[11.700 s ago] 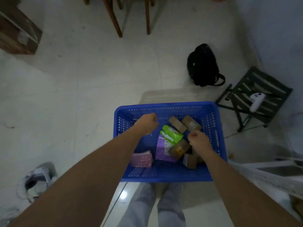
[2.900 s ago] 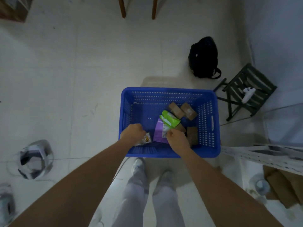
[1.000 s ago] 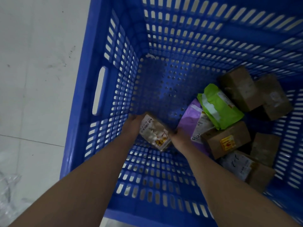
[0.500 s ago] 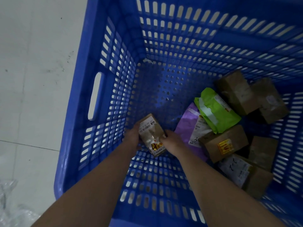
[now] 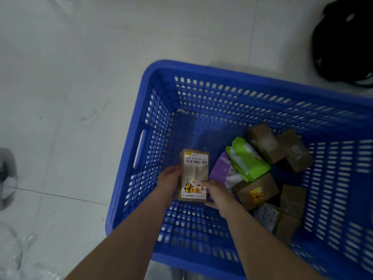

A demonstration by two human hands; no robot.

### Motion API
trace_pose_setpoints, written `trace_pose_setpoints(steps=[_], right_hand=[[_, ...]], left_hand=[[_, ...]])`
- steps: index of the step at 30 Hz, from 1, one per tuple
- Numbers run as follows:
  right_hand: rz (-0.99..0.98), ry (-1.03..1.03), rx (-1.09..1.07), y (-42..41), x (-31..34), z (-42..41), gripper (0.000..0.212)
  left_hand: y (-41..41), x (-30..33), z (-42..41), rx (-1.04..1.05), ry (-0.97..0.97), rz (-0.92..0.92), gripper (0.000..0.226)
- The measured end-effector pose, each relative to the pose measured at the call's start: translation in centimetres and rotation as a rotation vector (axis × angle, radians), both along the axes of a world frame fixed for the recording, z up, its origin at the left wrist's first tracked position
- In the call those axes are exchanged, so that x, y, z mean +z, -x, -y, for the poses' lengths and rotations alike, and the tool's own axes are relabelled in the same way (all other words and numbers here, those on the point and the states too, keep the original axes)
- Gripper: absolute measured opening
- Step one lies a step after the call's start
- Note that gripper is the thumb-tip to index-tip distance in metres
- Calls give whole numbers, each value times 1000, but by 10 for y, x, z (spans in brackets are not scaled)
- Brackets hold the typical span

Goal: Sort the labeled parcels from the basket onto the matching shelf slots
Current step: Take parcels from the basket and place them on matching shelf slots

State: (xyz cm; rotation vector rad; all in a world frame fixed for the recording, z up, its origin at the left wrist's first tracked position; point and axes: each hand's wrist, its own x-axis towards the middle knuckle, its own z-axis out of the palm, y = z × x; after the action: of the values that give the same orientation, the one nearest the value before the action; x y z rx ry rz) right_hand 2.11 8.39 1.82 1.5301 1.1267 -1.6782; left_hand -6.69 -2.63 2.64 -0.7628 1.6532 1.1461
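Note:
A blue slotted plastic basket (image 5: pixel 129 184) stands on the pale tiled floor. Inside it, near its left wall, I hold a small brown cardboard parcel (image 5: pixel 194 170) with a white barcode label and a handwritten mark. My left hand (image 5: pixel 169 181) grips its left edge and my right hand (image 5: pixel 217 191) grips its lower right corner. To the right lie a purple mailer (image 5: pixel 221 170), a green mailer (image 5: pixel 247 159) and several brown boxes, one with a yellow sticker (image 5: pixel 256 190).
A black backpack (image 5: pixel 343 41) lies on the floor beyond the basket's far right corner. Crumpled clear plastic (image 5: pixel 18 255) and a grey object (image 5: pixel 7 174) lie at the left edge. My trouser legs show below the basket.
Both hands have lifted the labeled parcel off the basket floor and turned it upright, label facing me. The view has pulled back, showing more floor and the backpack.

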Motion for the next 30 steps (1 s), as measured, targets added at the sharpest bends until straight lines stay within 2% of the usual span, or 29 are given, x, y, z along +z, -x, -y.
trace_pose_setpoints(steps=[9, 13, 16, 20, 23, 30], right_hand=[[-104, 24, -193, 47, 166, -40, 11], [-165, -46, -197, 57, 242, -51, 21], [-254, -99, -162, 68, 312, -68, 23], [-414, -178, -156, 96, 424, -99, 12], [-588, -263, -104, 116, 517, -120, 18], [-854, -447, -108, 129, 738, -142, 34]], left_hand=[[36, 137, -26, -131, -161, -184, 57], [56, 215, -33, -147, -228, -237, 60], [79, 293, -43, -133, -310, -269, 54], [115, 416, -65, -160, -424, -355, 45], [137, 511, -84, -192, -487, -447, 43], [159, 731, -111, -215, -647, -673, 41]])
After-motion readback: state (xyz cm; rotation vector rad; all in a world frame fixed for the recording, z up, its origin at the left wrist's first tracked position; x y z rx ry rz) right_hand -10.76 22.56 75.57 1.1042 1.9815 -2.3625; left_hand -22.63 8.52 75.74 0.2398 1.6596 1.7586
